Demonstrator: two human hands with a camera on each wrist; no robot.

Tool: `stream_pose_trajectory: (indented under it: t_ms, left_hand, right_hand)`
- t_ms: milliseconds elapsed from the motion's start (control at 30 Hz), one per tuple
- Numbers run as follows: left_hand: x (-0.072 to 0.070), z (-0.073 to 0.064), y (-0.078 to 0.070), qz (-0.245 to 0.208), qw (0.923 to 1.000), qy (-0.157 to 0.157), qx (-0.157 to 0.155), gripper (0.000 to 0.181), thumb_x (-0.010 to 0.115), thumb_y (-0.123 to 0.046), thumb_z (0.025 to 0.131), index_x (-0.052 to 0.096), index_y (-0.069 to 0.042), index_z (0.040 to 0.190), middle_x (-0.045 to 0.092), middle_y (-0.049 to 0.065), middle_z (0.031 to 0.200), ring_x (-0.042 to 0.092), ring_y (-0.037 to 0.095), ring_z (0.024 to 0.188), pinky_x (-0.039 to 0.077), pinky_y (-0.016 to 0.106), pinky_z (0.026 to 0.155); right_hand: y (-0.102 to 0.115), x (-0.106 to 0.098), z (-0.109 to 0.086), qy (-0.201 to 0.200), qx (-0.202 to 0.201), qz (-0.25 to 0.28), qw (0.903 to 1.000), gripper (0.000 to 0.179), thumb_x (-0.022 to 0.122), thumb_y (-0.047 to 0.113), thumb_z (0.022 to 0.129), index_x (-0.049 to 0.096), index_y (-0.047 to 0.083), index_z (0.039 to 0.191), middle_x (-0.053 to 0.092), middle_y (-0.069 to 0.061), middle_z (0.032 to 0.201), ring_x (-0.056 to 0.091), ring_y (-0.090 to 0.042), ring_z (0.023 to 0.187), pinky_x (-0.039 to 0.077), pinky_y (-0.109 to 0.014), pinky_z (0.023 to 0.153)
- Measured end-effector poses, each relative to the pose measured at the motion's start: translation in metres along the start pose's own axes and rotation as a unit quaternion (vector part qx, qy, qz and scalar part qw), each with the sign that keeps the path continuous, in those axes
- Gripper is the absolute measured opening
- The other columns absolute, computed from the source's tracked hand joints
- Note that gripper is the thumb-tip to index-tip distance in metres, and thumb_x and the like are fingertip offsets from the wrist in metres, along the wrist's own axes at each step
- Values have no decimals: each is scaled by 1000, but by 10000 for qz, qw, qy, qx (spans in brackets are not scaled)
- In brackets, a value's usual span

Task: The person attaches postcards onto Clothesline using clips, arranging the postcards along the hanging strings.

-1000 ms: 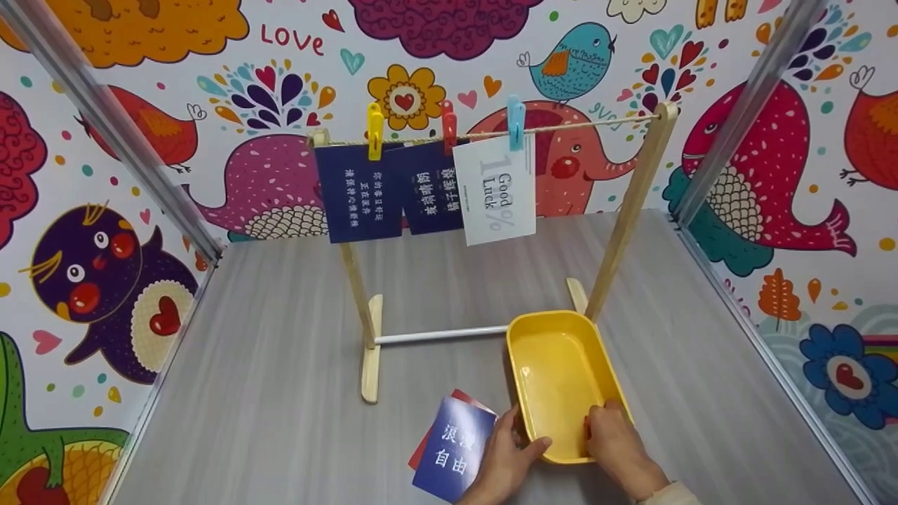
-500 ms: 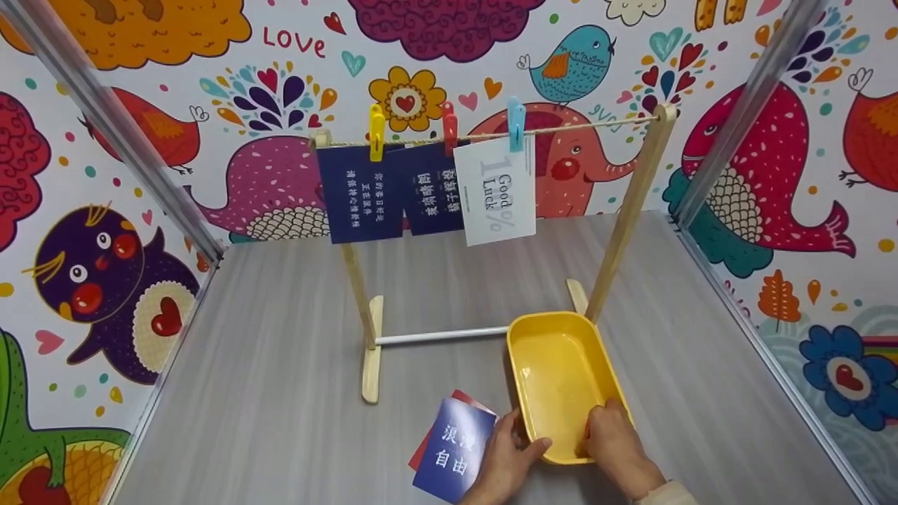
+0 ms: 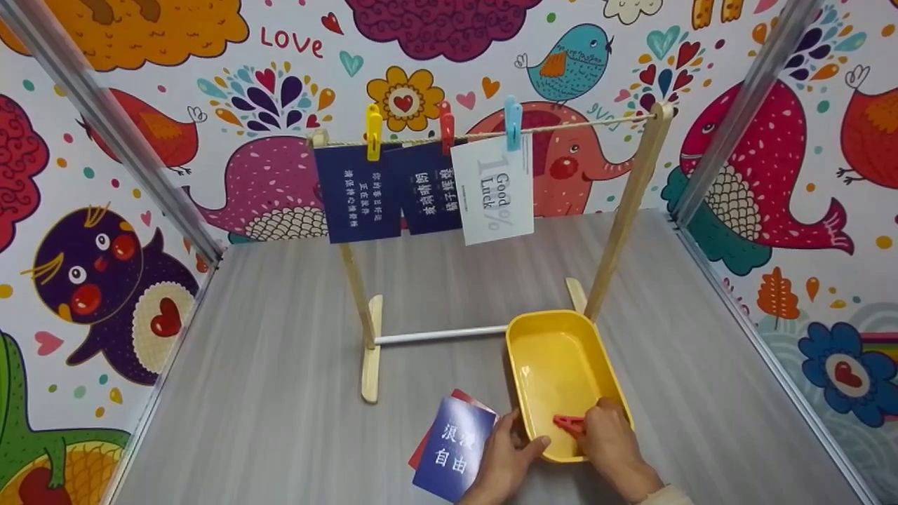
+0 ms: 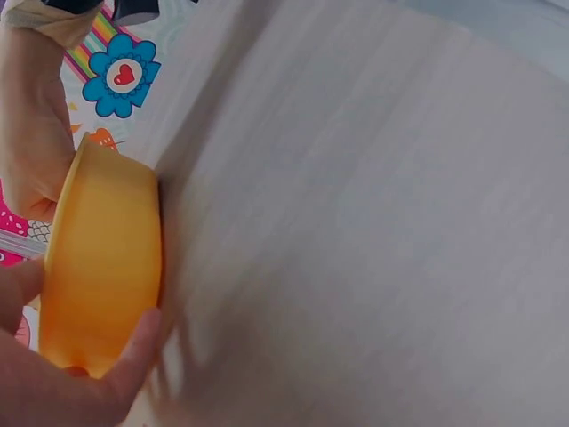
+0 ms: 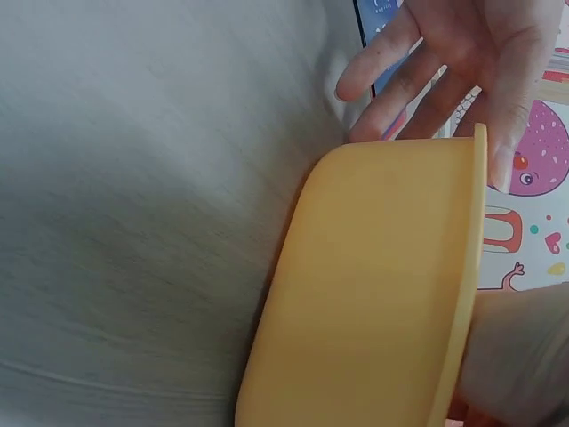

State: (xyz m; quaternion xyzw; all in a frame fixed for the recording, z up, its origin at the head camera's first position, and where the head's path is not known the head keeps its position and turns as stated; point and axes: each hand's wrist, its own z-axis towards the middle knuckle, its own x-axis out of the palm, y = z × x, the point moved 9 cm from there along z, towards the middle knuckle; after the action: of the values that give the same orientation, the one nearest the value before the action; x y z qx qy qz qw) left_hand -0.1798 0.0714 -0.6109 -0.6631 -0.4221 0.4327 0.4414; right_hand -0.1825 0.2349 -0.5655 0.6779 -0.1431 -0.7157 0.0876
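Note:
A yellow plastic bin (image 3: 561, 372) stands on the table at the lower right of the head view. My left hand (image 3: 506, 456) holds its near left corner, thumb over the rim and fingers along the outside wall. Inside the bin my right hand (image 3: 614, 445) pinches a red clothespin (image 3: 570, 424), whose end points left. The bin's wall (image 5: 382, 267) hides most of that hand in the right wrist view. Beside my left hand lies a blue card (image 3: 456, 442) with white characters, overlapping a red card (image 3: 424, 449).
Behind the bin stands a wooden rack (image 3: 621, 224) with a rope (image 3: 589, 125) across its top. Two dark blue cards (image 3: 361, 200) and a white card (image 3: 494, 193) hang there from yellow, red and light blue clothespins (image 3: 513, 125). A white rod (image 3: 442, 335) joins the rack's feet.
The red clothespin, earlier mostly hidden in my right hand, now sticks out to the left over the bin's floor. My left hand and the bin have stayed in place.

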Motion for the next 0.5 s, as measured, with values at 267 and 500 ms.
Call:
stream_pose_trajectory:
  t_ms: [267, 500]
  left_hand:
    - [0, 1, 4, 99, 9996, -37, -266, 60, 78, -28, 88, 54, 2, 134, 66, 12, 125, 66, 13, 99, 58, 28, 81]
    - [0, 1, 11, 215, 9964, -154, -805, 61, 78, -34, 86, 56, -4, 135, 70, 6, 120, 67, 11, 95, 59, 28, 81]
  right_hand:
    - [-6, 6, 2, 347, 297, 327, 9984, 20, 82, 2, 73, 66, 4, 60, 51, -1, 66, 43, -14, 61, 34, -25, 52]
    - [-6, 7, 3, 137, 224, 280, 9993, 14, 78, 6, 71, 65, 3, 67, 52, -3, 69, 48, -17, 63, 41, -30, 57]
